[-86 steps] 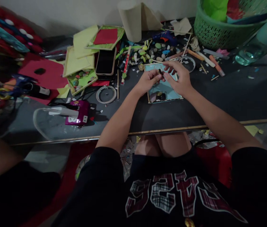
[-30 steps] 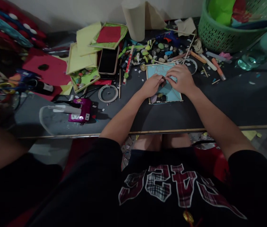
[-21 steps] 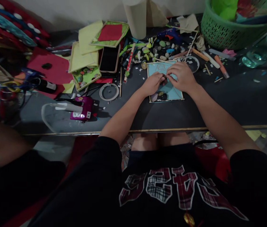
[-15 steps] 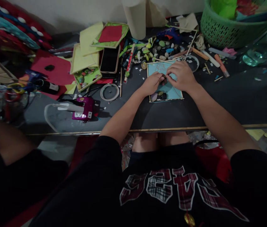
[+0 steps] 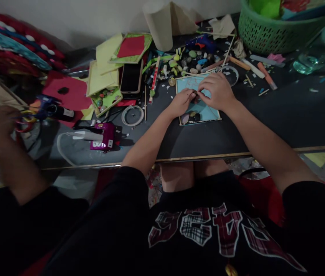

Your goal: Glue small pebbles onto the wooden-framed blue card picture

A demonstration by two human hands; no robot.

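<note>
And there's the small dark piece (image 5: 195,92), up at the fingertips over the blue framed panel (image 5: 210,112), its long axis too tiny to read! The left hand (image 5: 183,101) pinches it; the right hand (image 5: 217,90) comes in from the other side, thumb and forefinger bunched right at it, and whether they grip too, I can't tell. Pebbles (image 5: 197,117) crowd the panel's near-left corner; beyond its far edge, a heap of stones (image 5: 192,54).

Dim light o/all, soft shadows on tbl (image 5: 283,122), dk lower corners, edges stretched.
</note>
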